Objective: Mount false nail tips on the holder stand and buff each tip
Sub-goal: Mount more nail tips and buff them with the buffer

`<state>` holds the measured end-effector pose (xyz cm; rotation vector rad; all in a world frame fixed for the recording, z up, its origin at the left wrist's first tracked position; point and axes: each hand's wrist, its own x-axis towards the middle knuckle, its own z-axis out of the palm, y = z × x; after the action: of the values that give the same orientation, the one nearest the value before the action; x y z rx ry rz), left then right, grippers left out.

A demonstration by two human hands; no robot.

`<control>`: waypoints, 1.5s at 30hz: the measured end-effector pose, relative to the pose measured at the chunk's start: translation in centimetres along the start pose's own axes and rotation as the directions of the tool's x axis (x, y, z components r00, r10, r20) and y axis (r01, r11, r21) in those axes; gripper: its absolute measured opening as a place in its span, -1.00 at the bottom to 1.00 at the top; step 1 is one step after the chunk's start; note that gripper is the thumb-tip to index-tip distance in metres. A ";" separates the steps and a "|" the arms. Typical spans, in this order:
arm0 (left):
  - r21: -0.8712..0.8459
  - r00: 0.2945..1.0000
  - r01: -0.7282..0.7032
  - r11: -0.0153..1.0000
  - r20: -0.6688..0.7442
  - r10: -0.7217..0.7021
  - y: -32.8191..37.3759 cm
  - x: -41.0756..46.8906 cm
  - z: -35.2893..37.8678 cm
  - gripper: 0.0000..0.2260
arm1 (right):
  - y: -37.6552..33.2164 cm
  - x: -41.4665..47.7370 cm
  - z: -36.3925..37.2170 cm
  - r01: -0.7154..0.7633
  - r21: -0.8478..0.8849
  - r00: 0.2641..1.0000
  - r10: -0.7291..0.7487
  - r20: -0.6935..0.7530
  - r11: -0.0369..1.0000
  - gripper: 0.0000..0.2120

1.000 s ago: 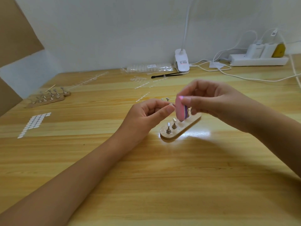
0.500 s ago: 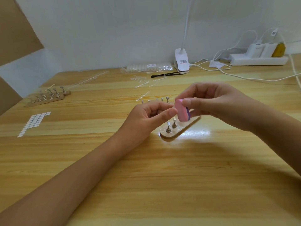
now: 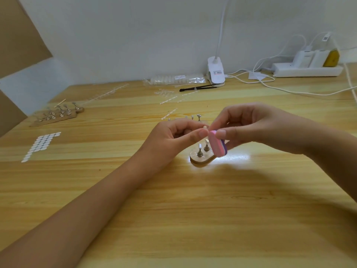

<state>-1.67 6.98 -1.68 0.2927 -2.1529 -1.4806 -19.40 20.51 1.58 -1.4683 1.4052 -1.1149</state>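
Observation:
A small wooden holder stand (image 3: 201, 159) lies mid-table with metal pegs; two pegs near its front end show clear nail tips (image 3: 200, 146). My right hand (image 3: 251, 126) grips a pink and purple buffer block (image 3: 218, 143) above the stand. My left hand (image 3: 173, 136) has its fingers curled and pinches a small peg with a nail tip (image 3: 205, 128) right next to the buffer's top edge. The stand's far end is hidden behind the buffer and my right hand.
A second wooden stand with pegs (image 3: 56, 115) sits at the far left, a sheet of white adhesive dots (image 3: 40, 145) in front of it. Loose pegs (image 3: 193, 118), clear tip strips (image 3: 170, 113), a bag of tips (image 3: 175, 79), a black tool (image 3: 197, 87), lamp clamp (image 3: 216, 71) and power strip (image 3: 307, 69) lie behind.
The buffer has shifted slightly down and right and tilted, while my left hand's pinched tip stays against its upper edge. The view has moved a little.

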 end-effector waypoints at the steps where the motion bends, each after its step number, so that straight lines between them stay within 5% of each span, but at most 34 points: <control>1: -0.005 1.000 -0.004 1.000 -0.014 0.004 -0.1 0.0 0.0 -0.76 | 0.1 0.0 0.1 0.008 0.002 1.000 -0.008 -0.013 1.000 -0.68; 4: -0.001 0.999 -0.008 1.000 -0.035 0.008 -0.2 0.1 0.0 -0.73 | 0.0 0.1 0.1 0.063 0.020 0.990 -0.060 -0.130 0.998 -0.66; 25: 0.014 1.000 -0.002 1.000 -0.025 0.002 0.1 -0.1 0.2 -0.79 | -0.2 0.1 0.1 0.052 -0.013 0.996 -0.052 -0.078 0.999 -0.73; 37: -0.051 0.998 -0.027 0.998 -0.061 0.024 -0.3 0.0 0.3 -0.67 | 0.1 0.3 0.4 0.002 0.140 0.996 0.011 -0.086 0.990 -0.68; 41: -0.079 0.996 -0.027 0.997 -0.086 0.020 0.0 0.0 0.2 -0.66 | 0.2 0.5 0.9 0.067 0.260 0.976 -0.009 -0.220 0.963 -0.74; 45: -0.085 0.994 -0.037 0.996 -0.108 0.027 0.1 0.0 0.2 -0.67 | 0.2 0.6 1.2 0.028 0.287 0.987 0.019 -0.160 0.957 -0.71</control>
<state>-1.79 7.17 -1.62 0.2982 -1.9940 -1.5015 -18.29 19.88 1.06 -1.1946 1.2816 -1.4036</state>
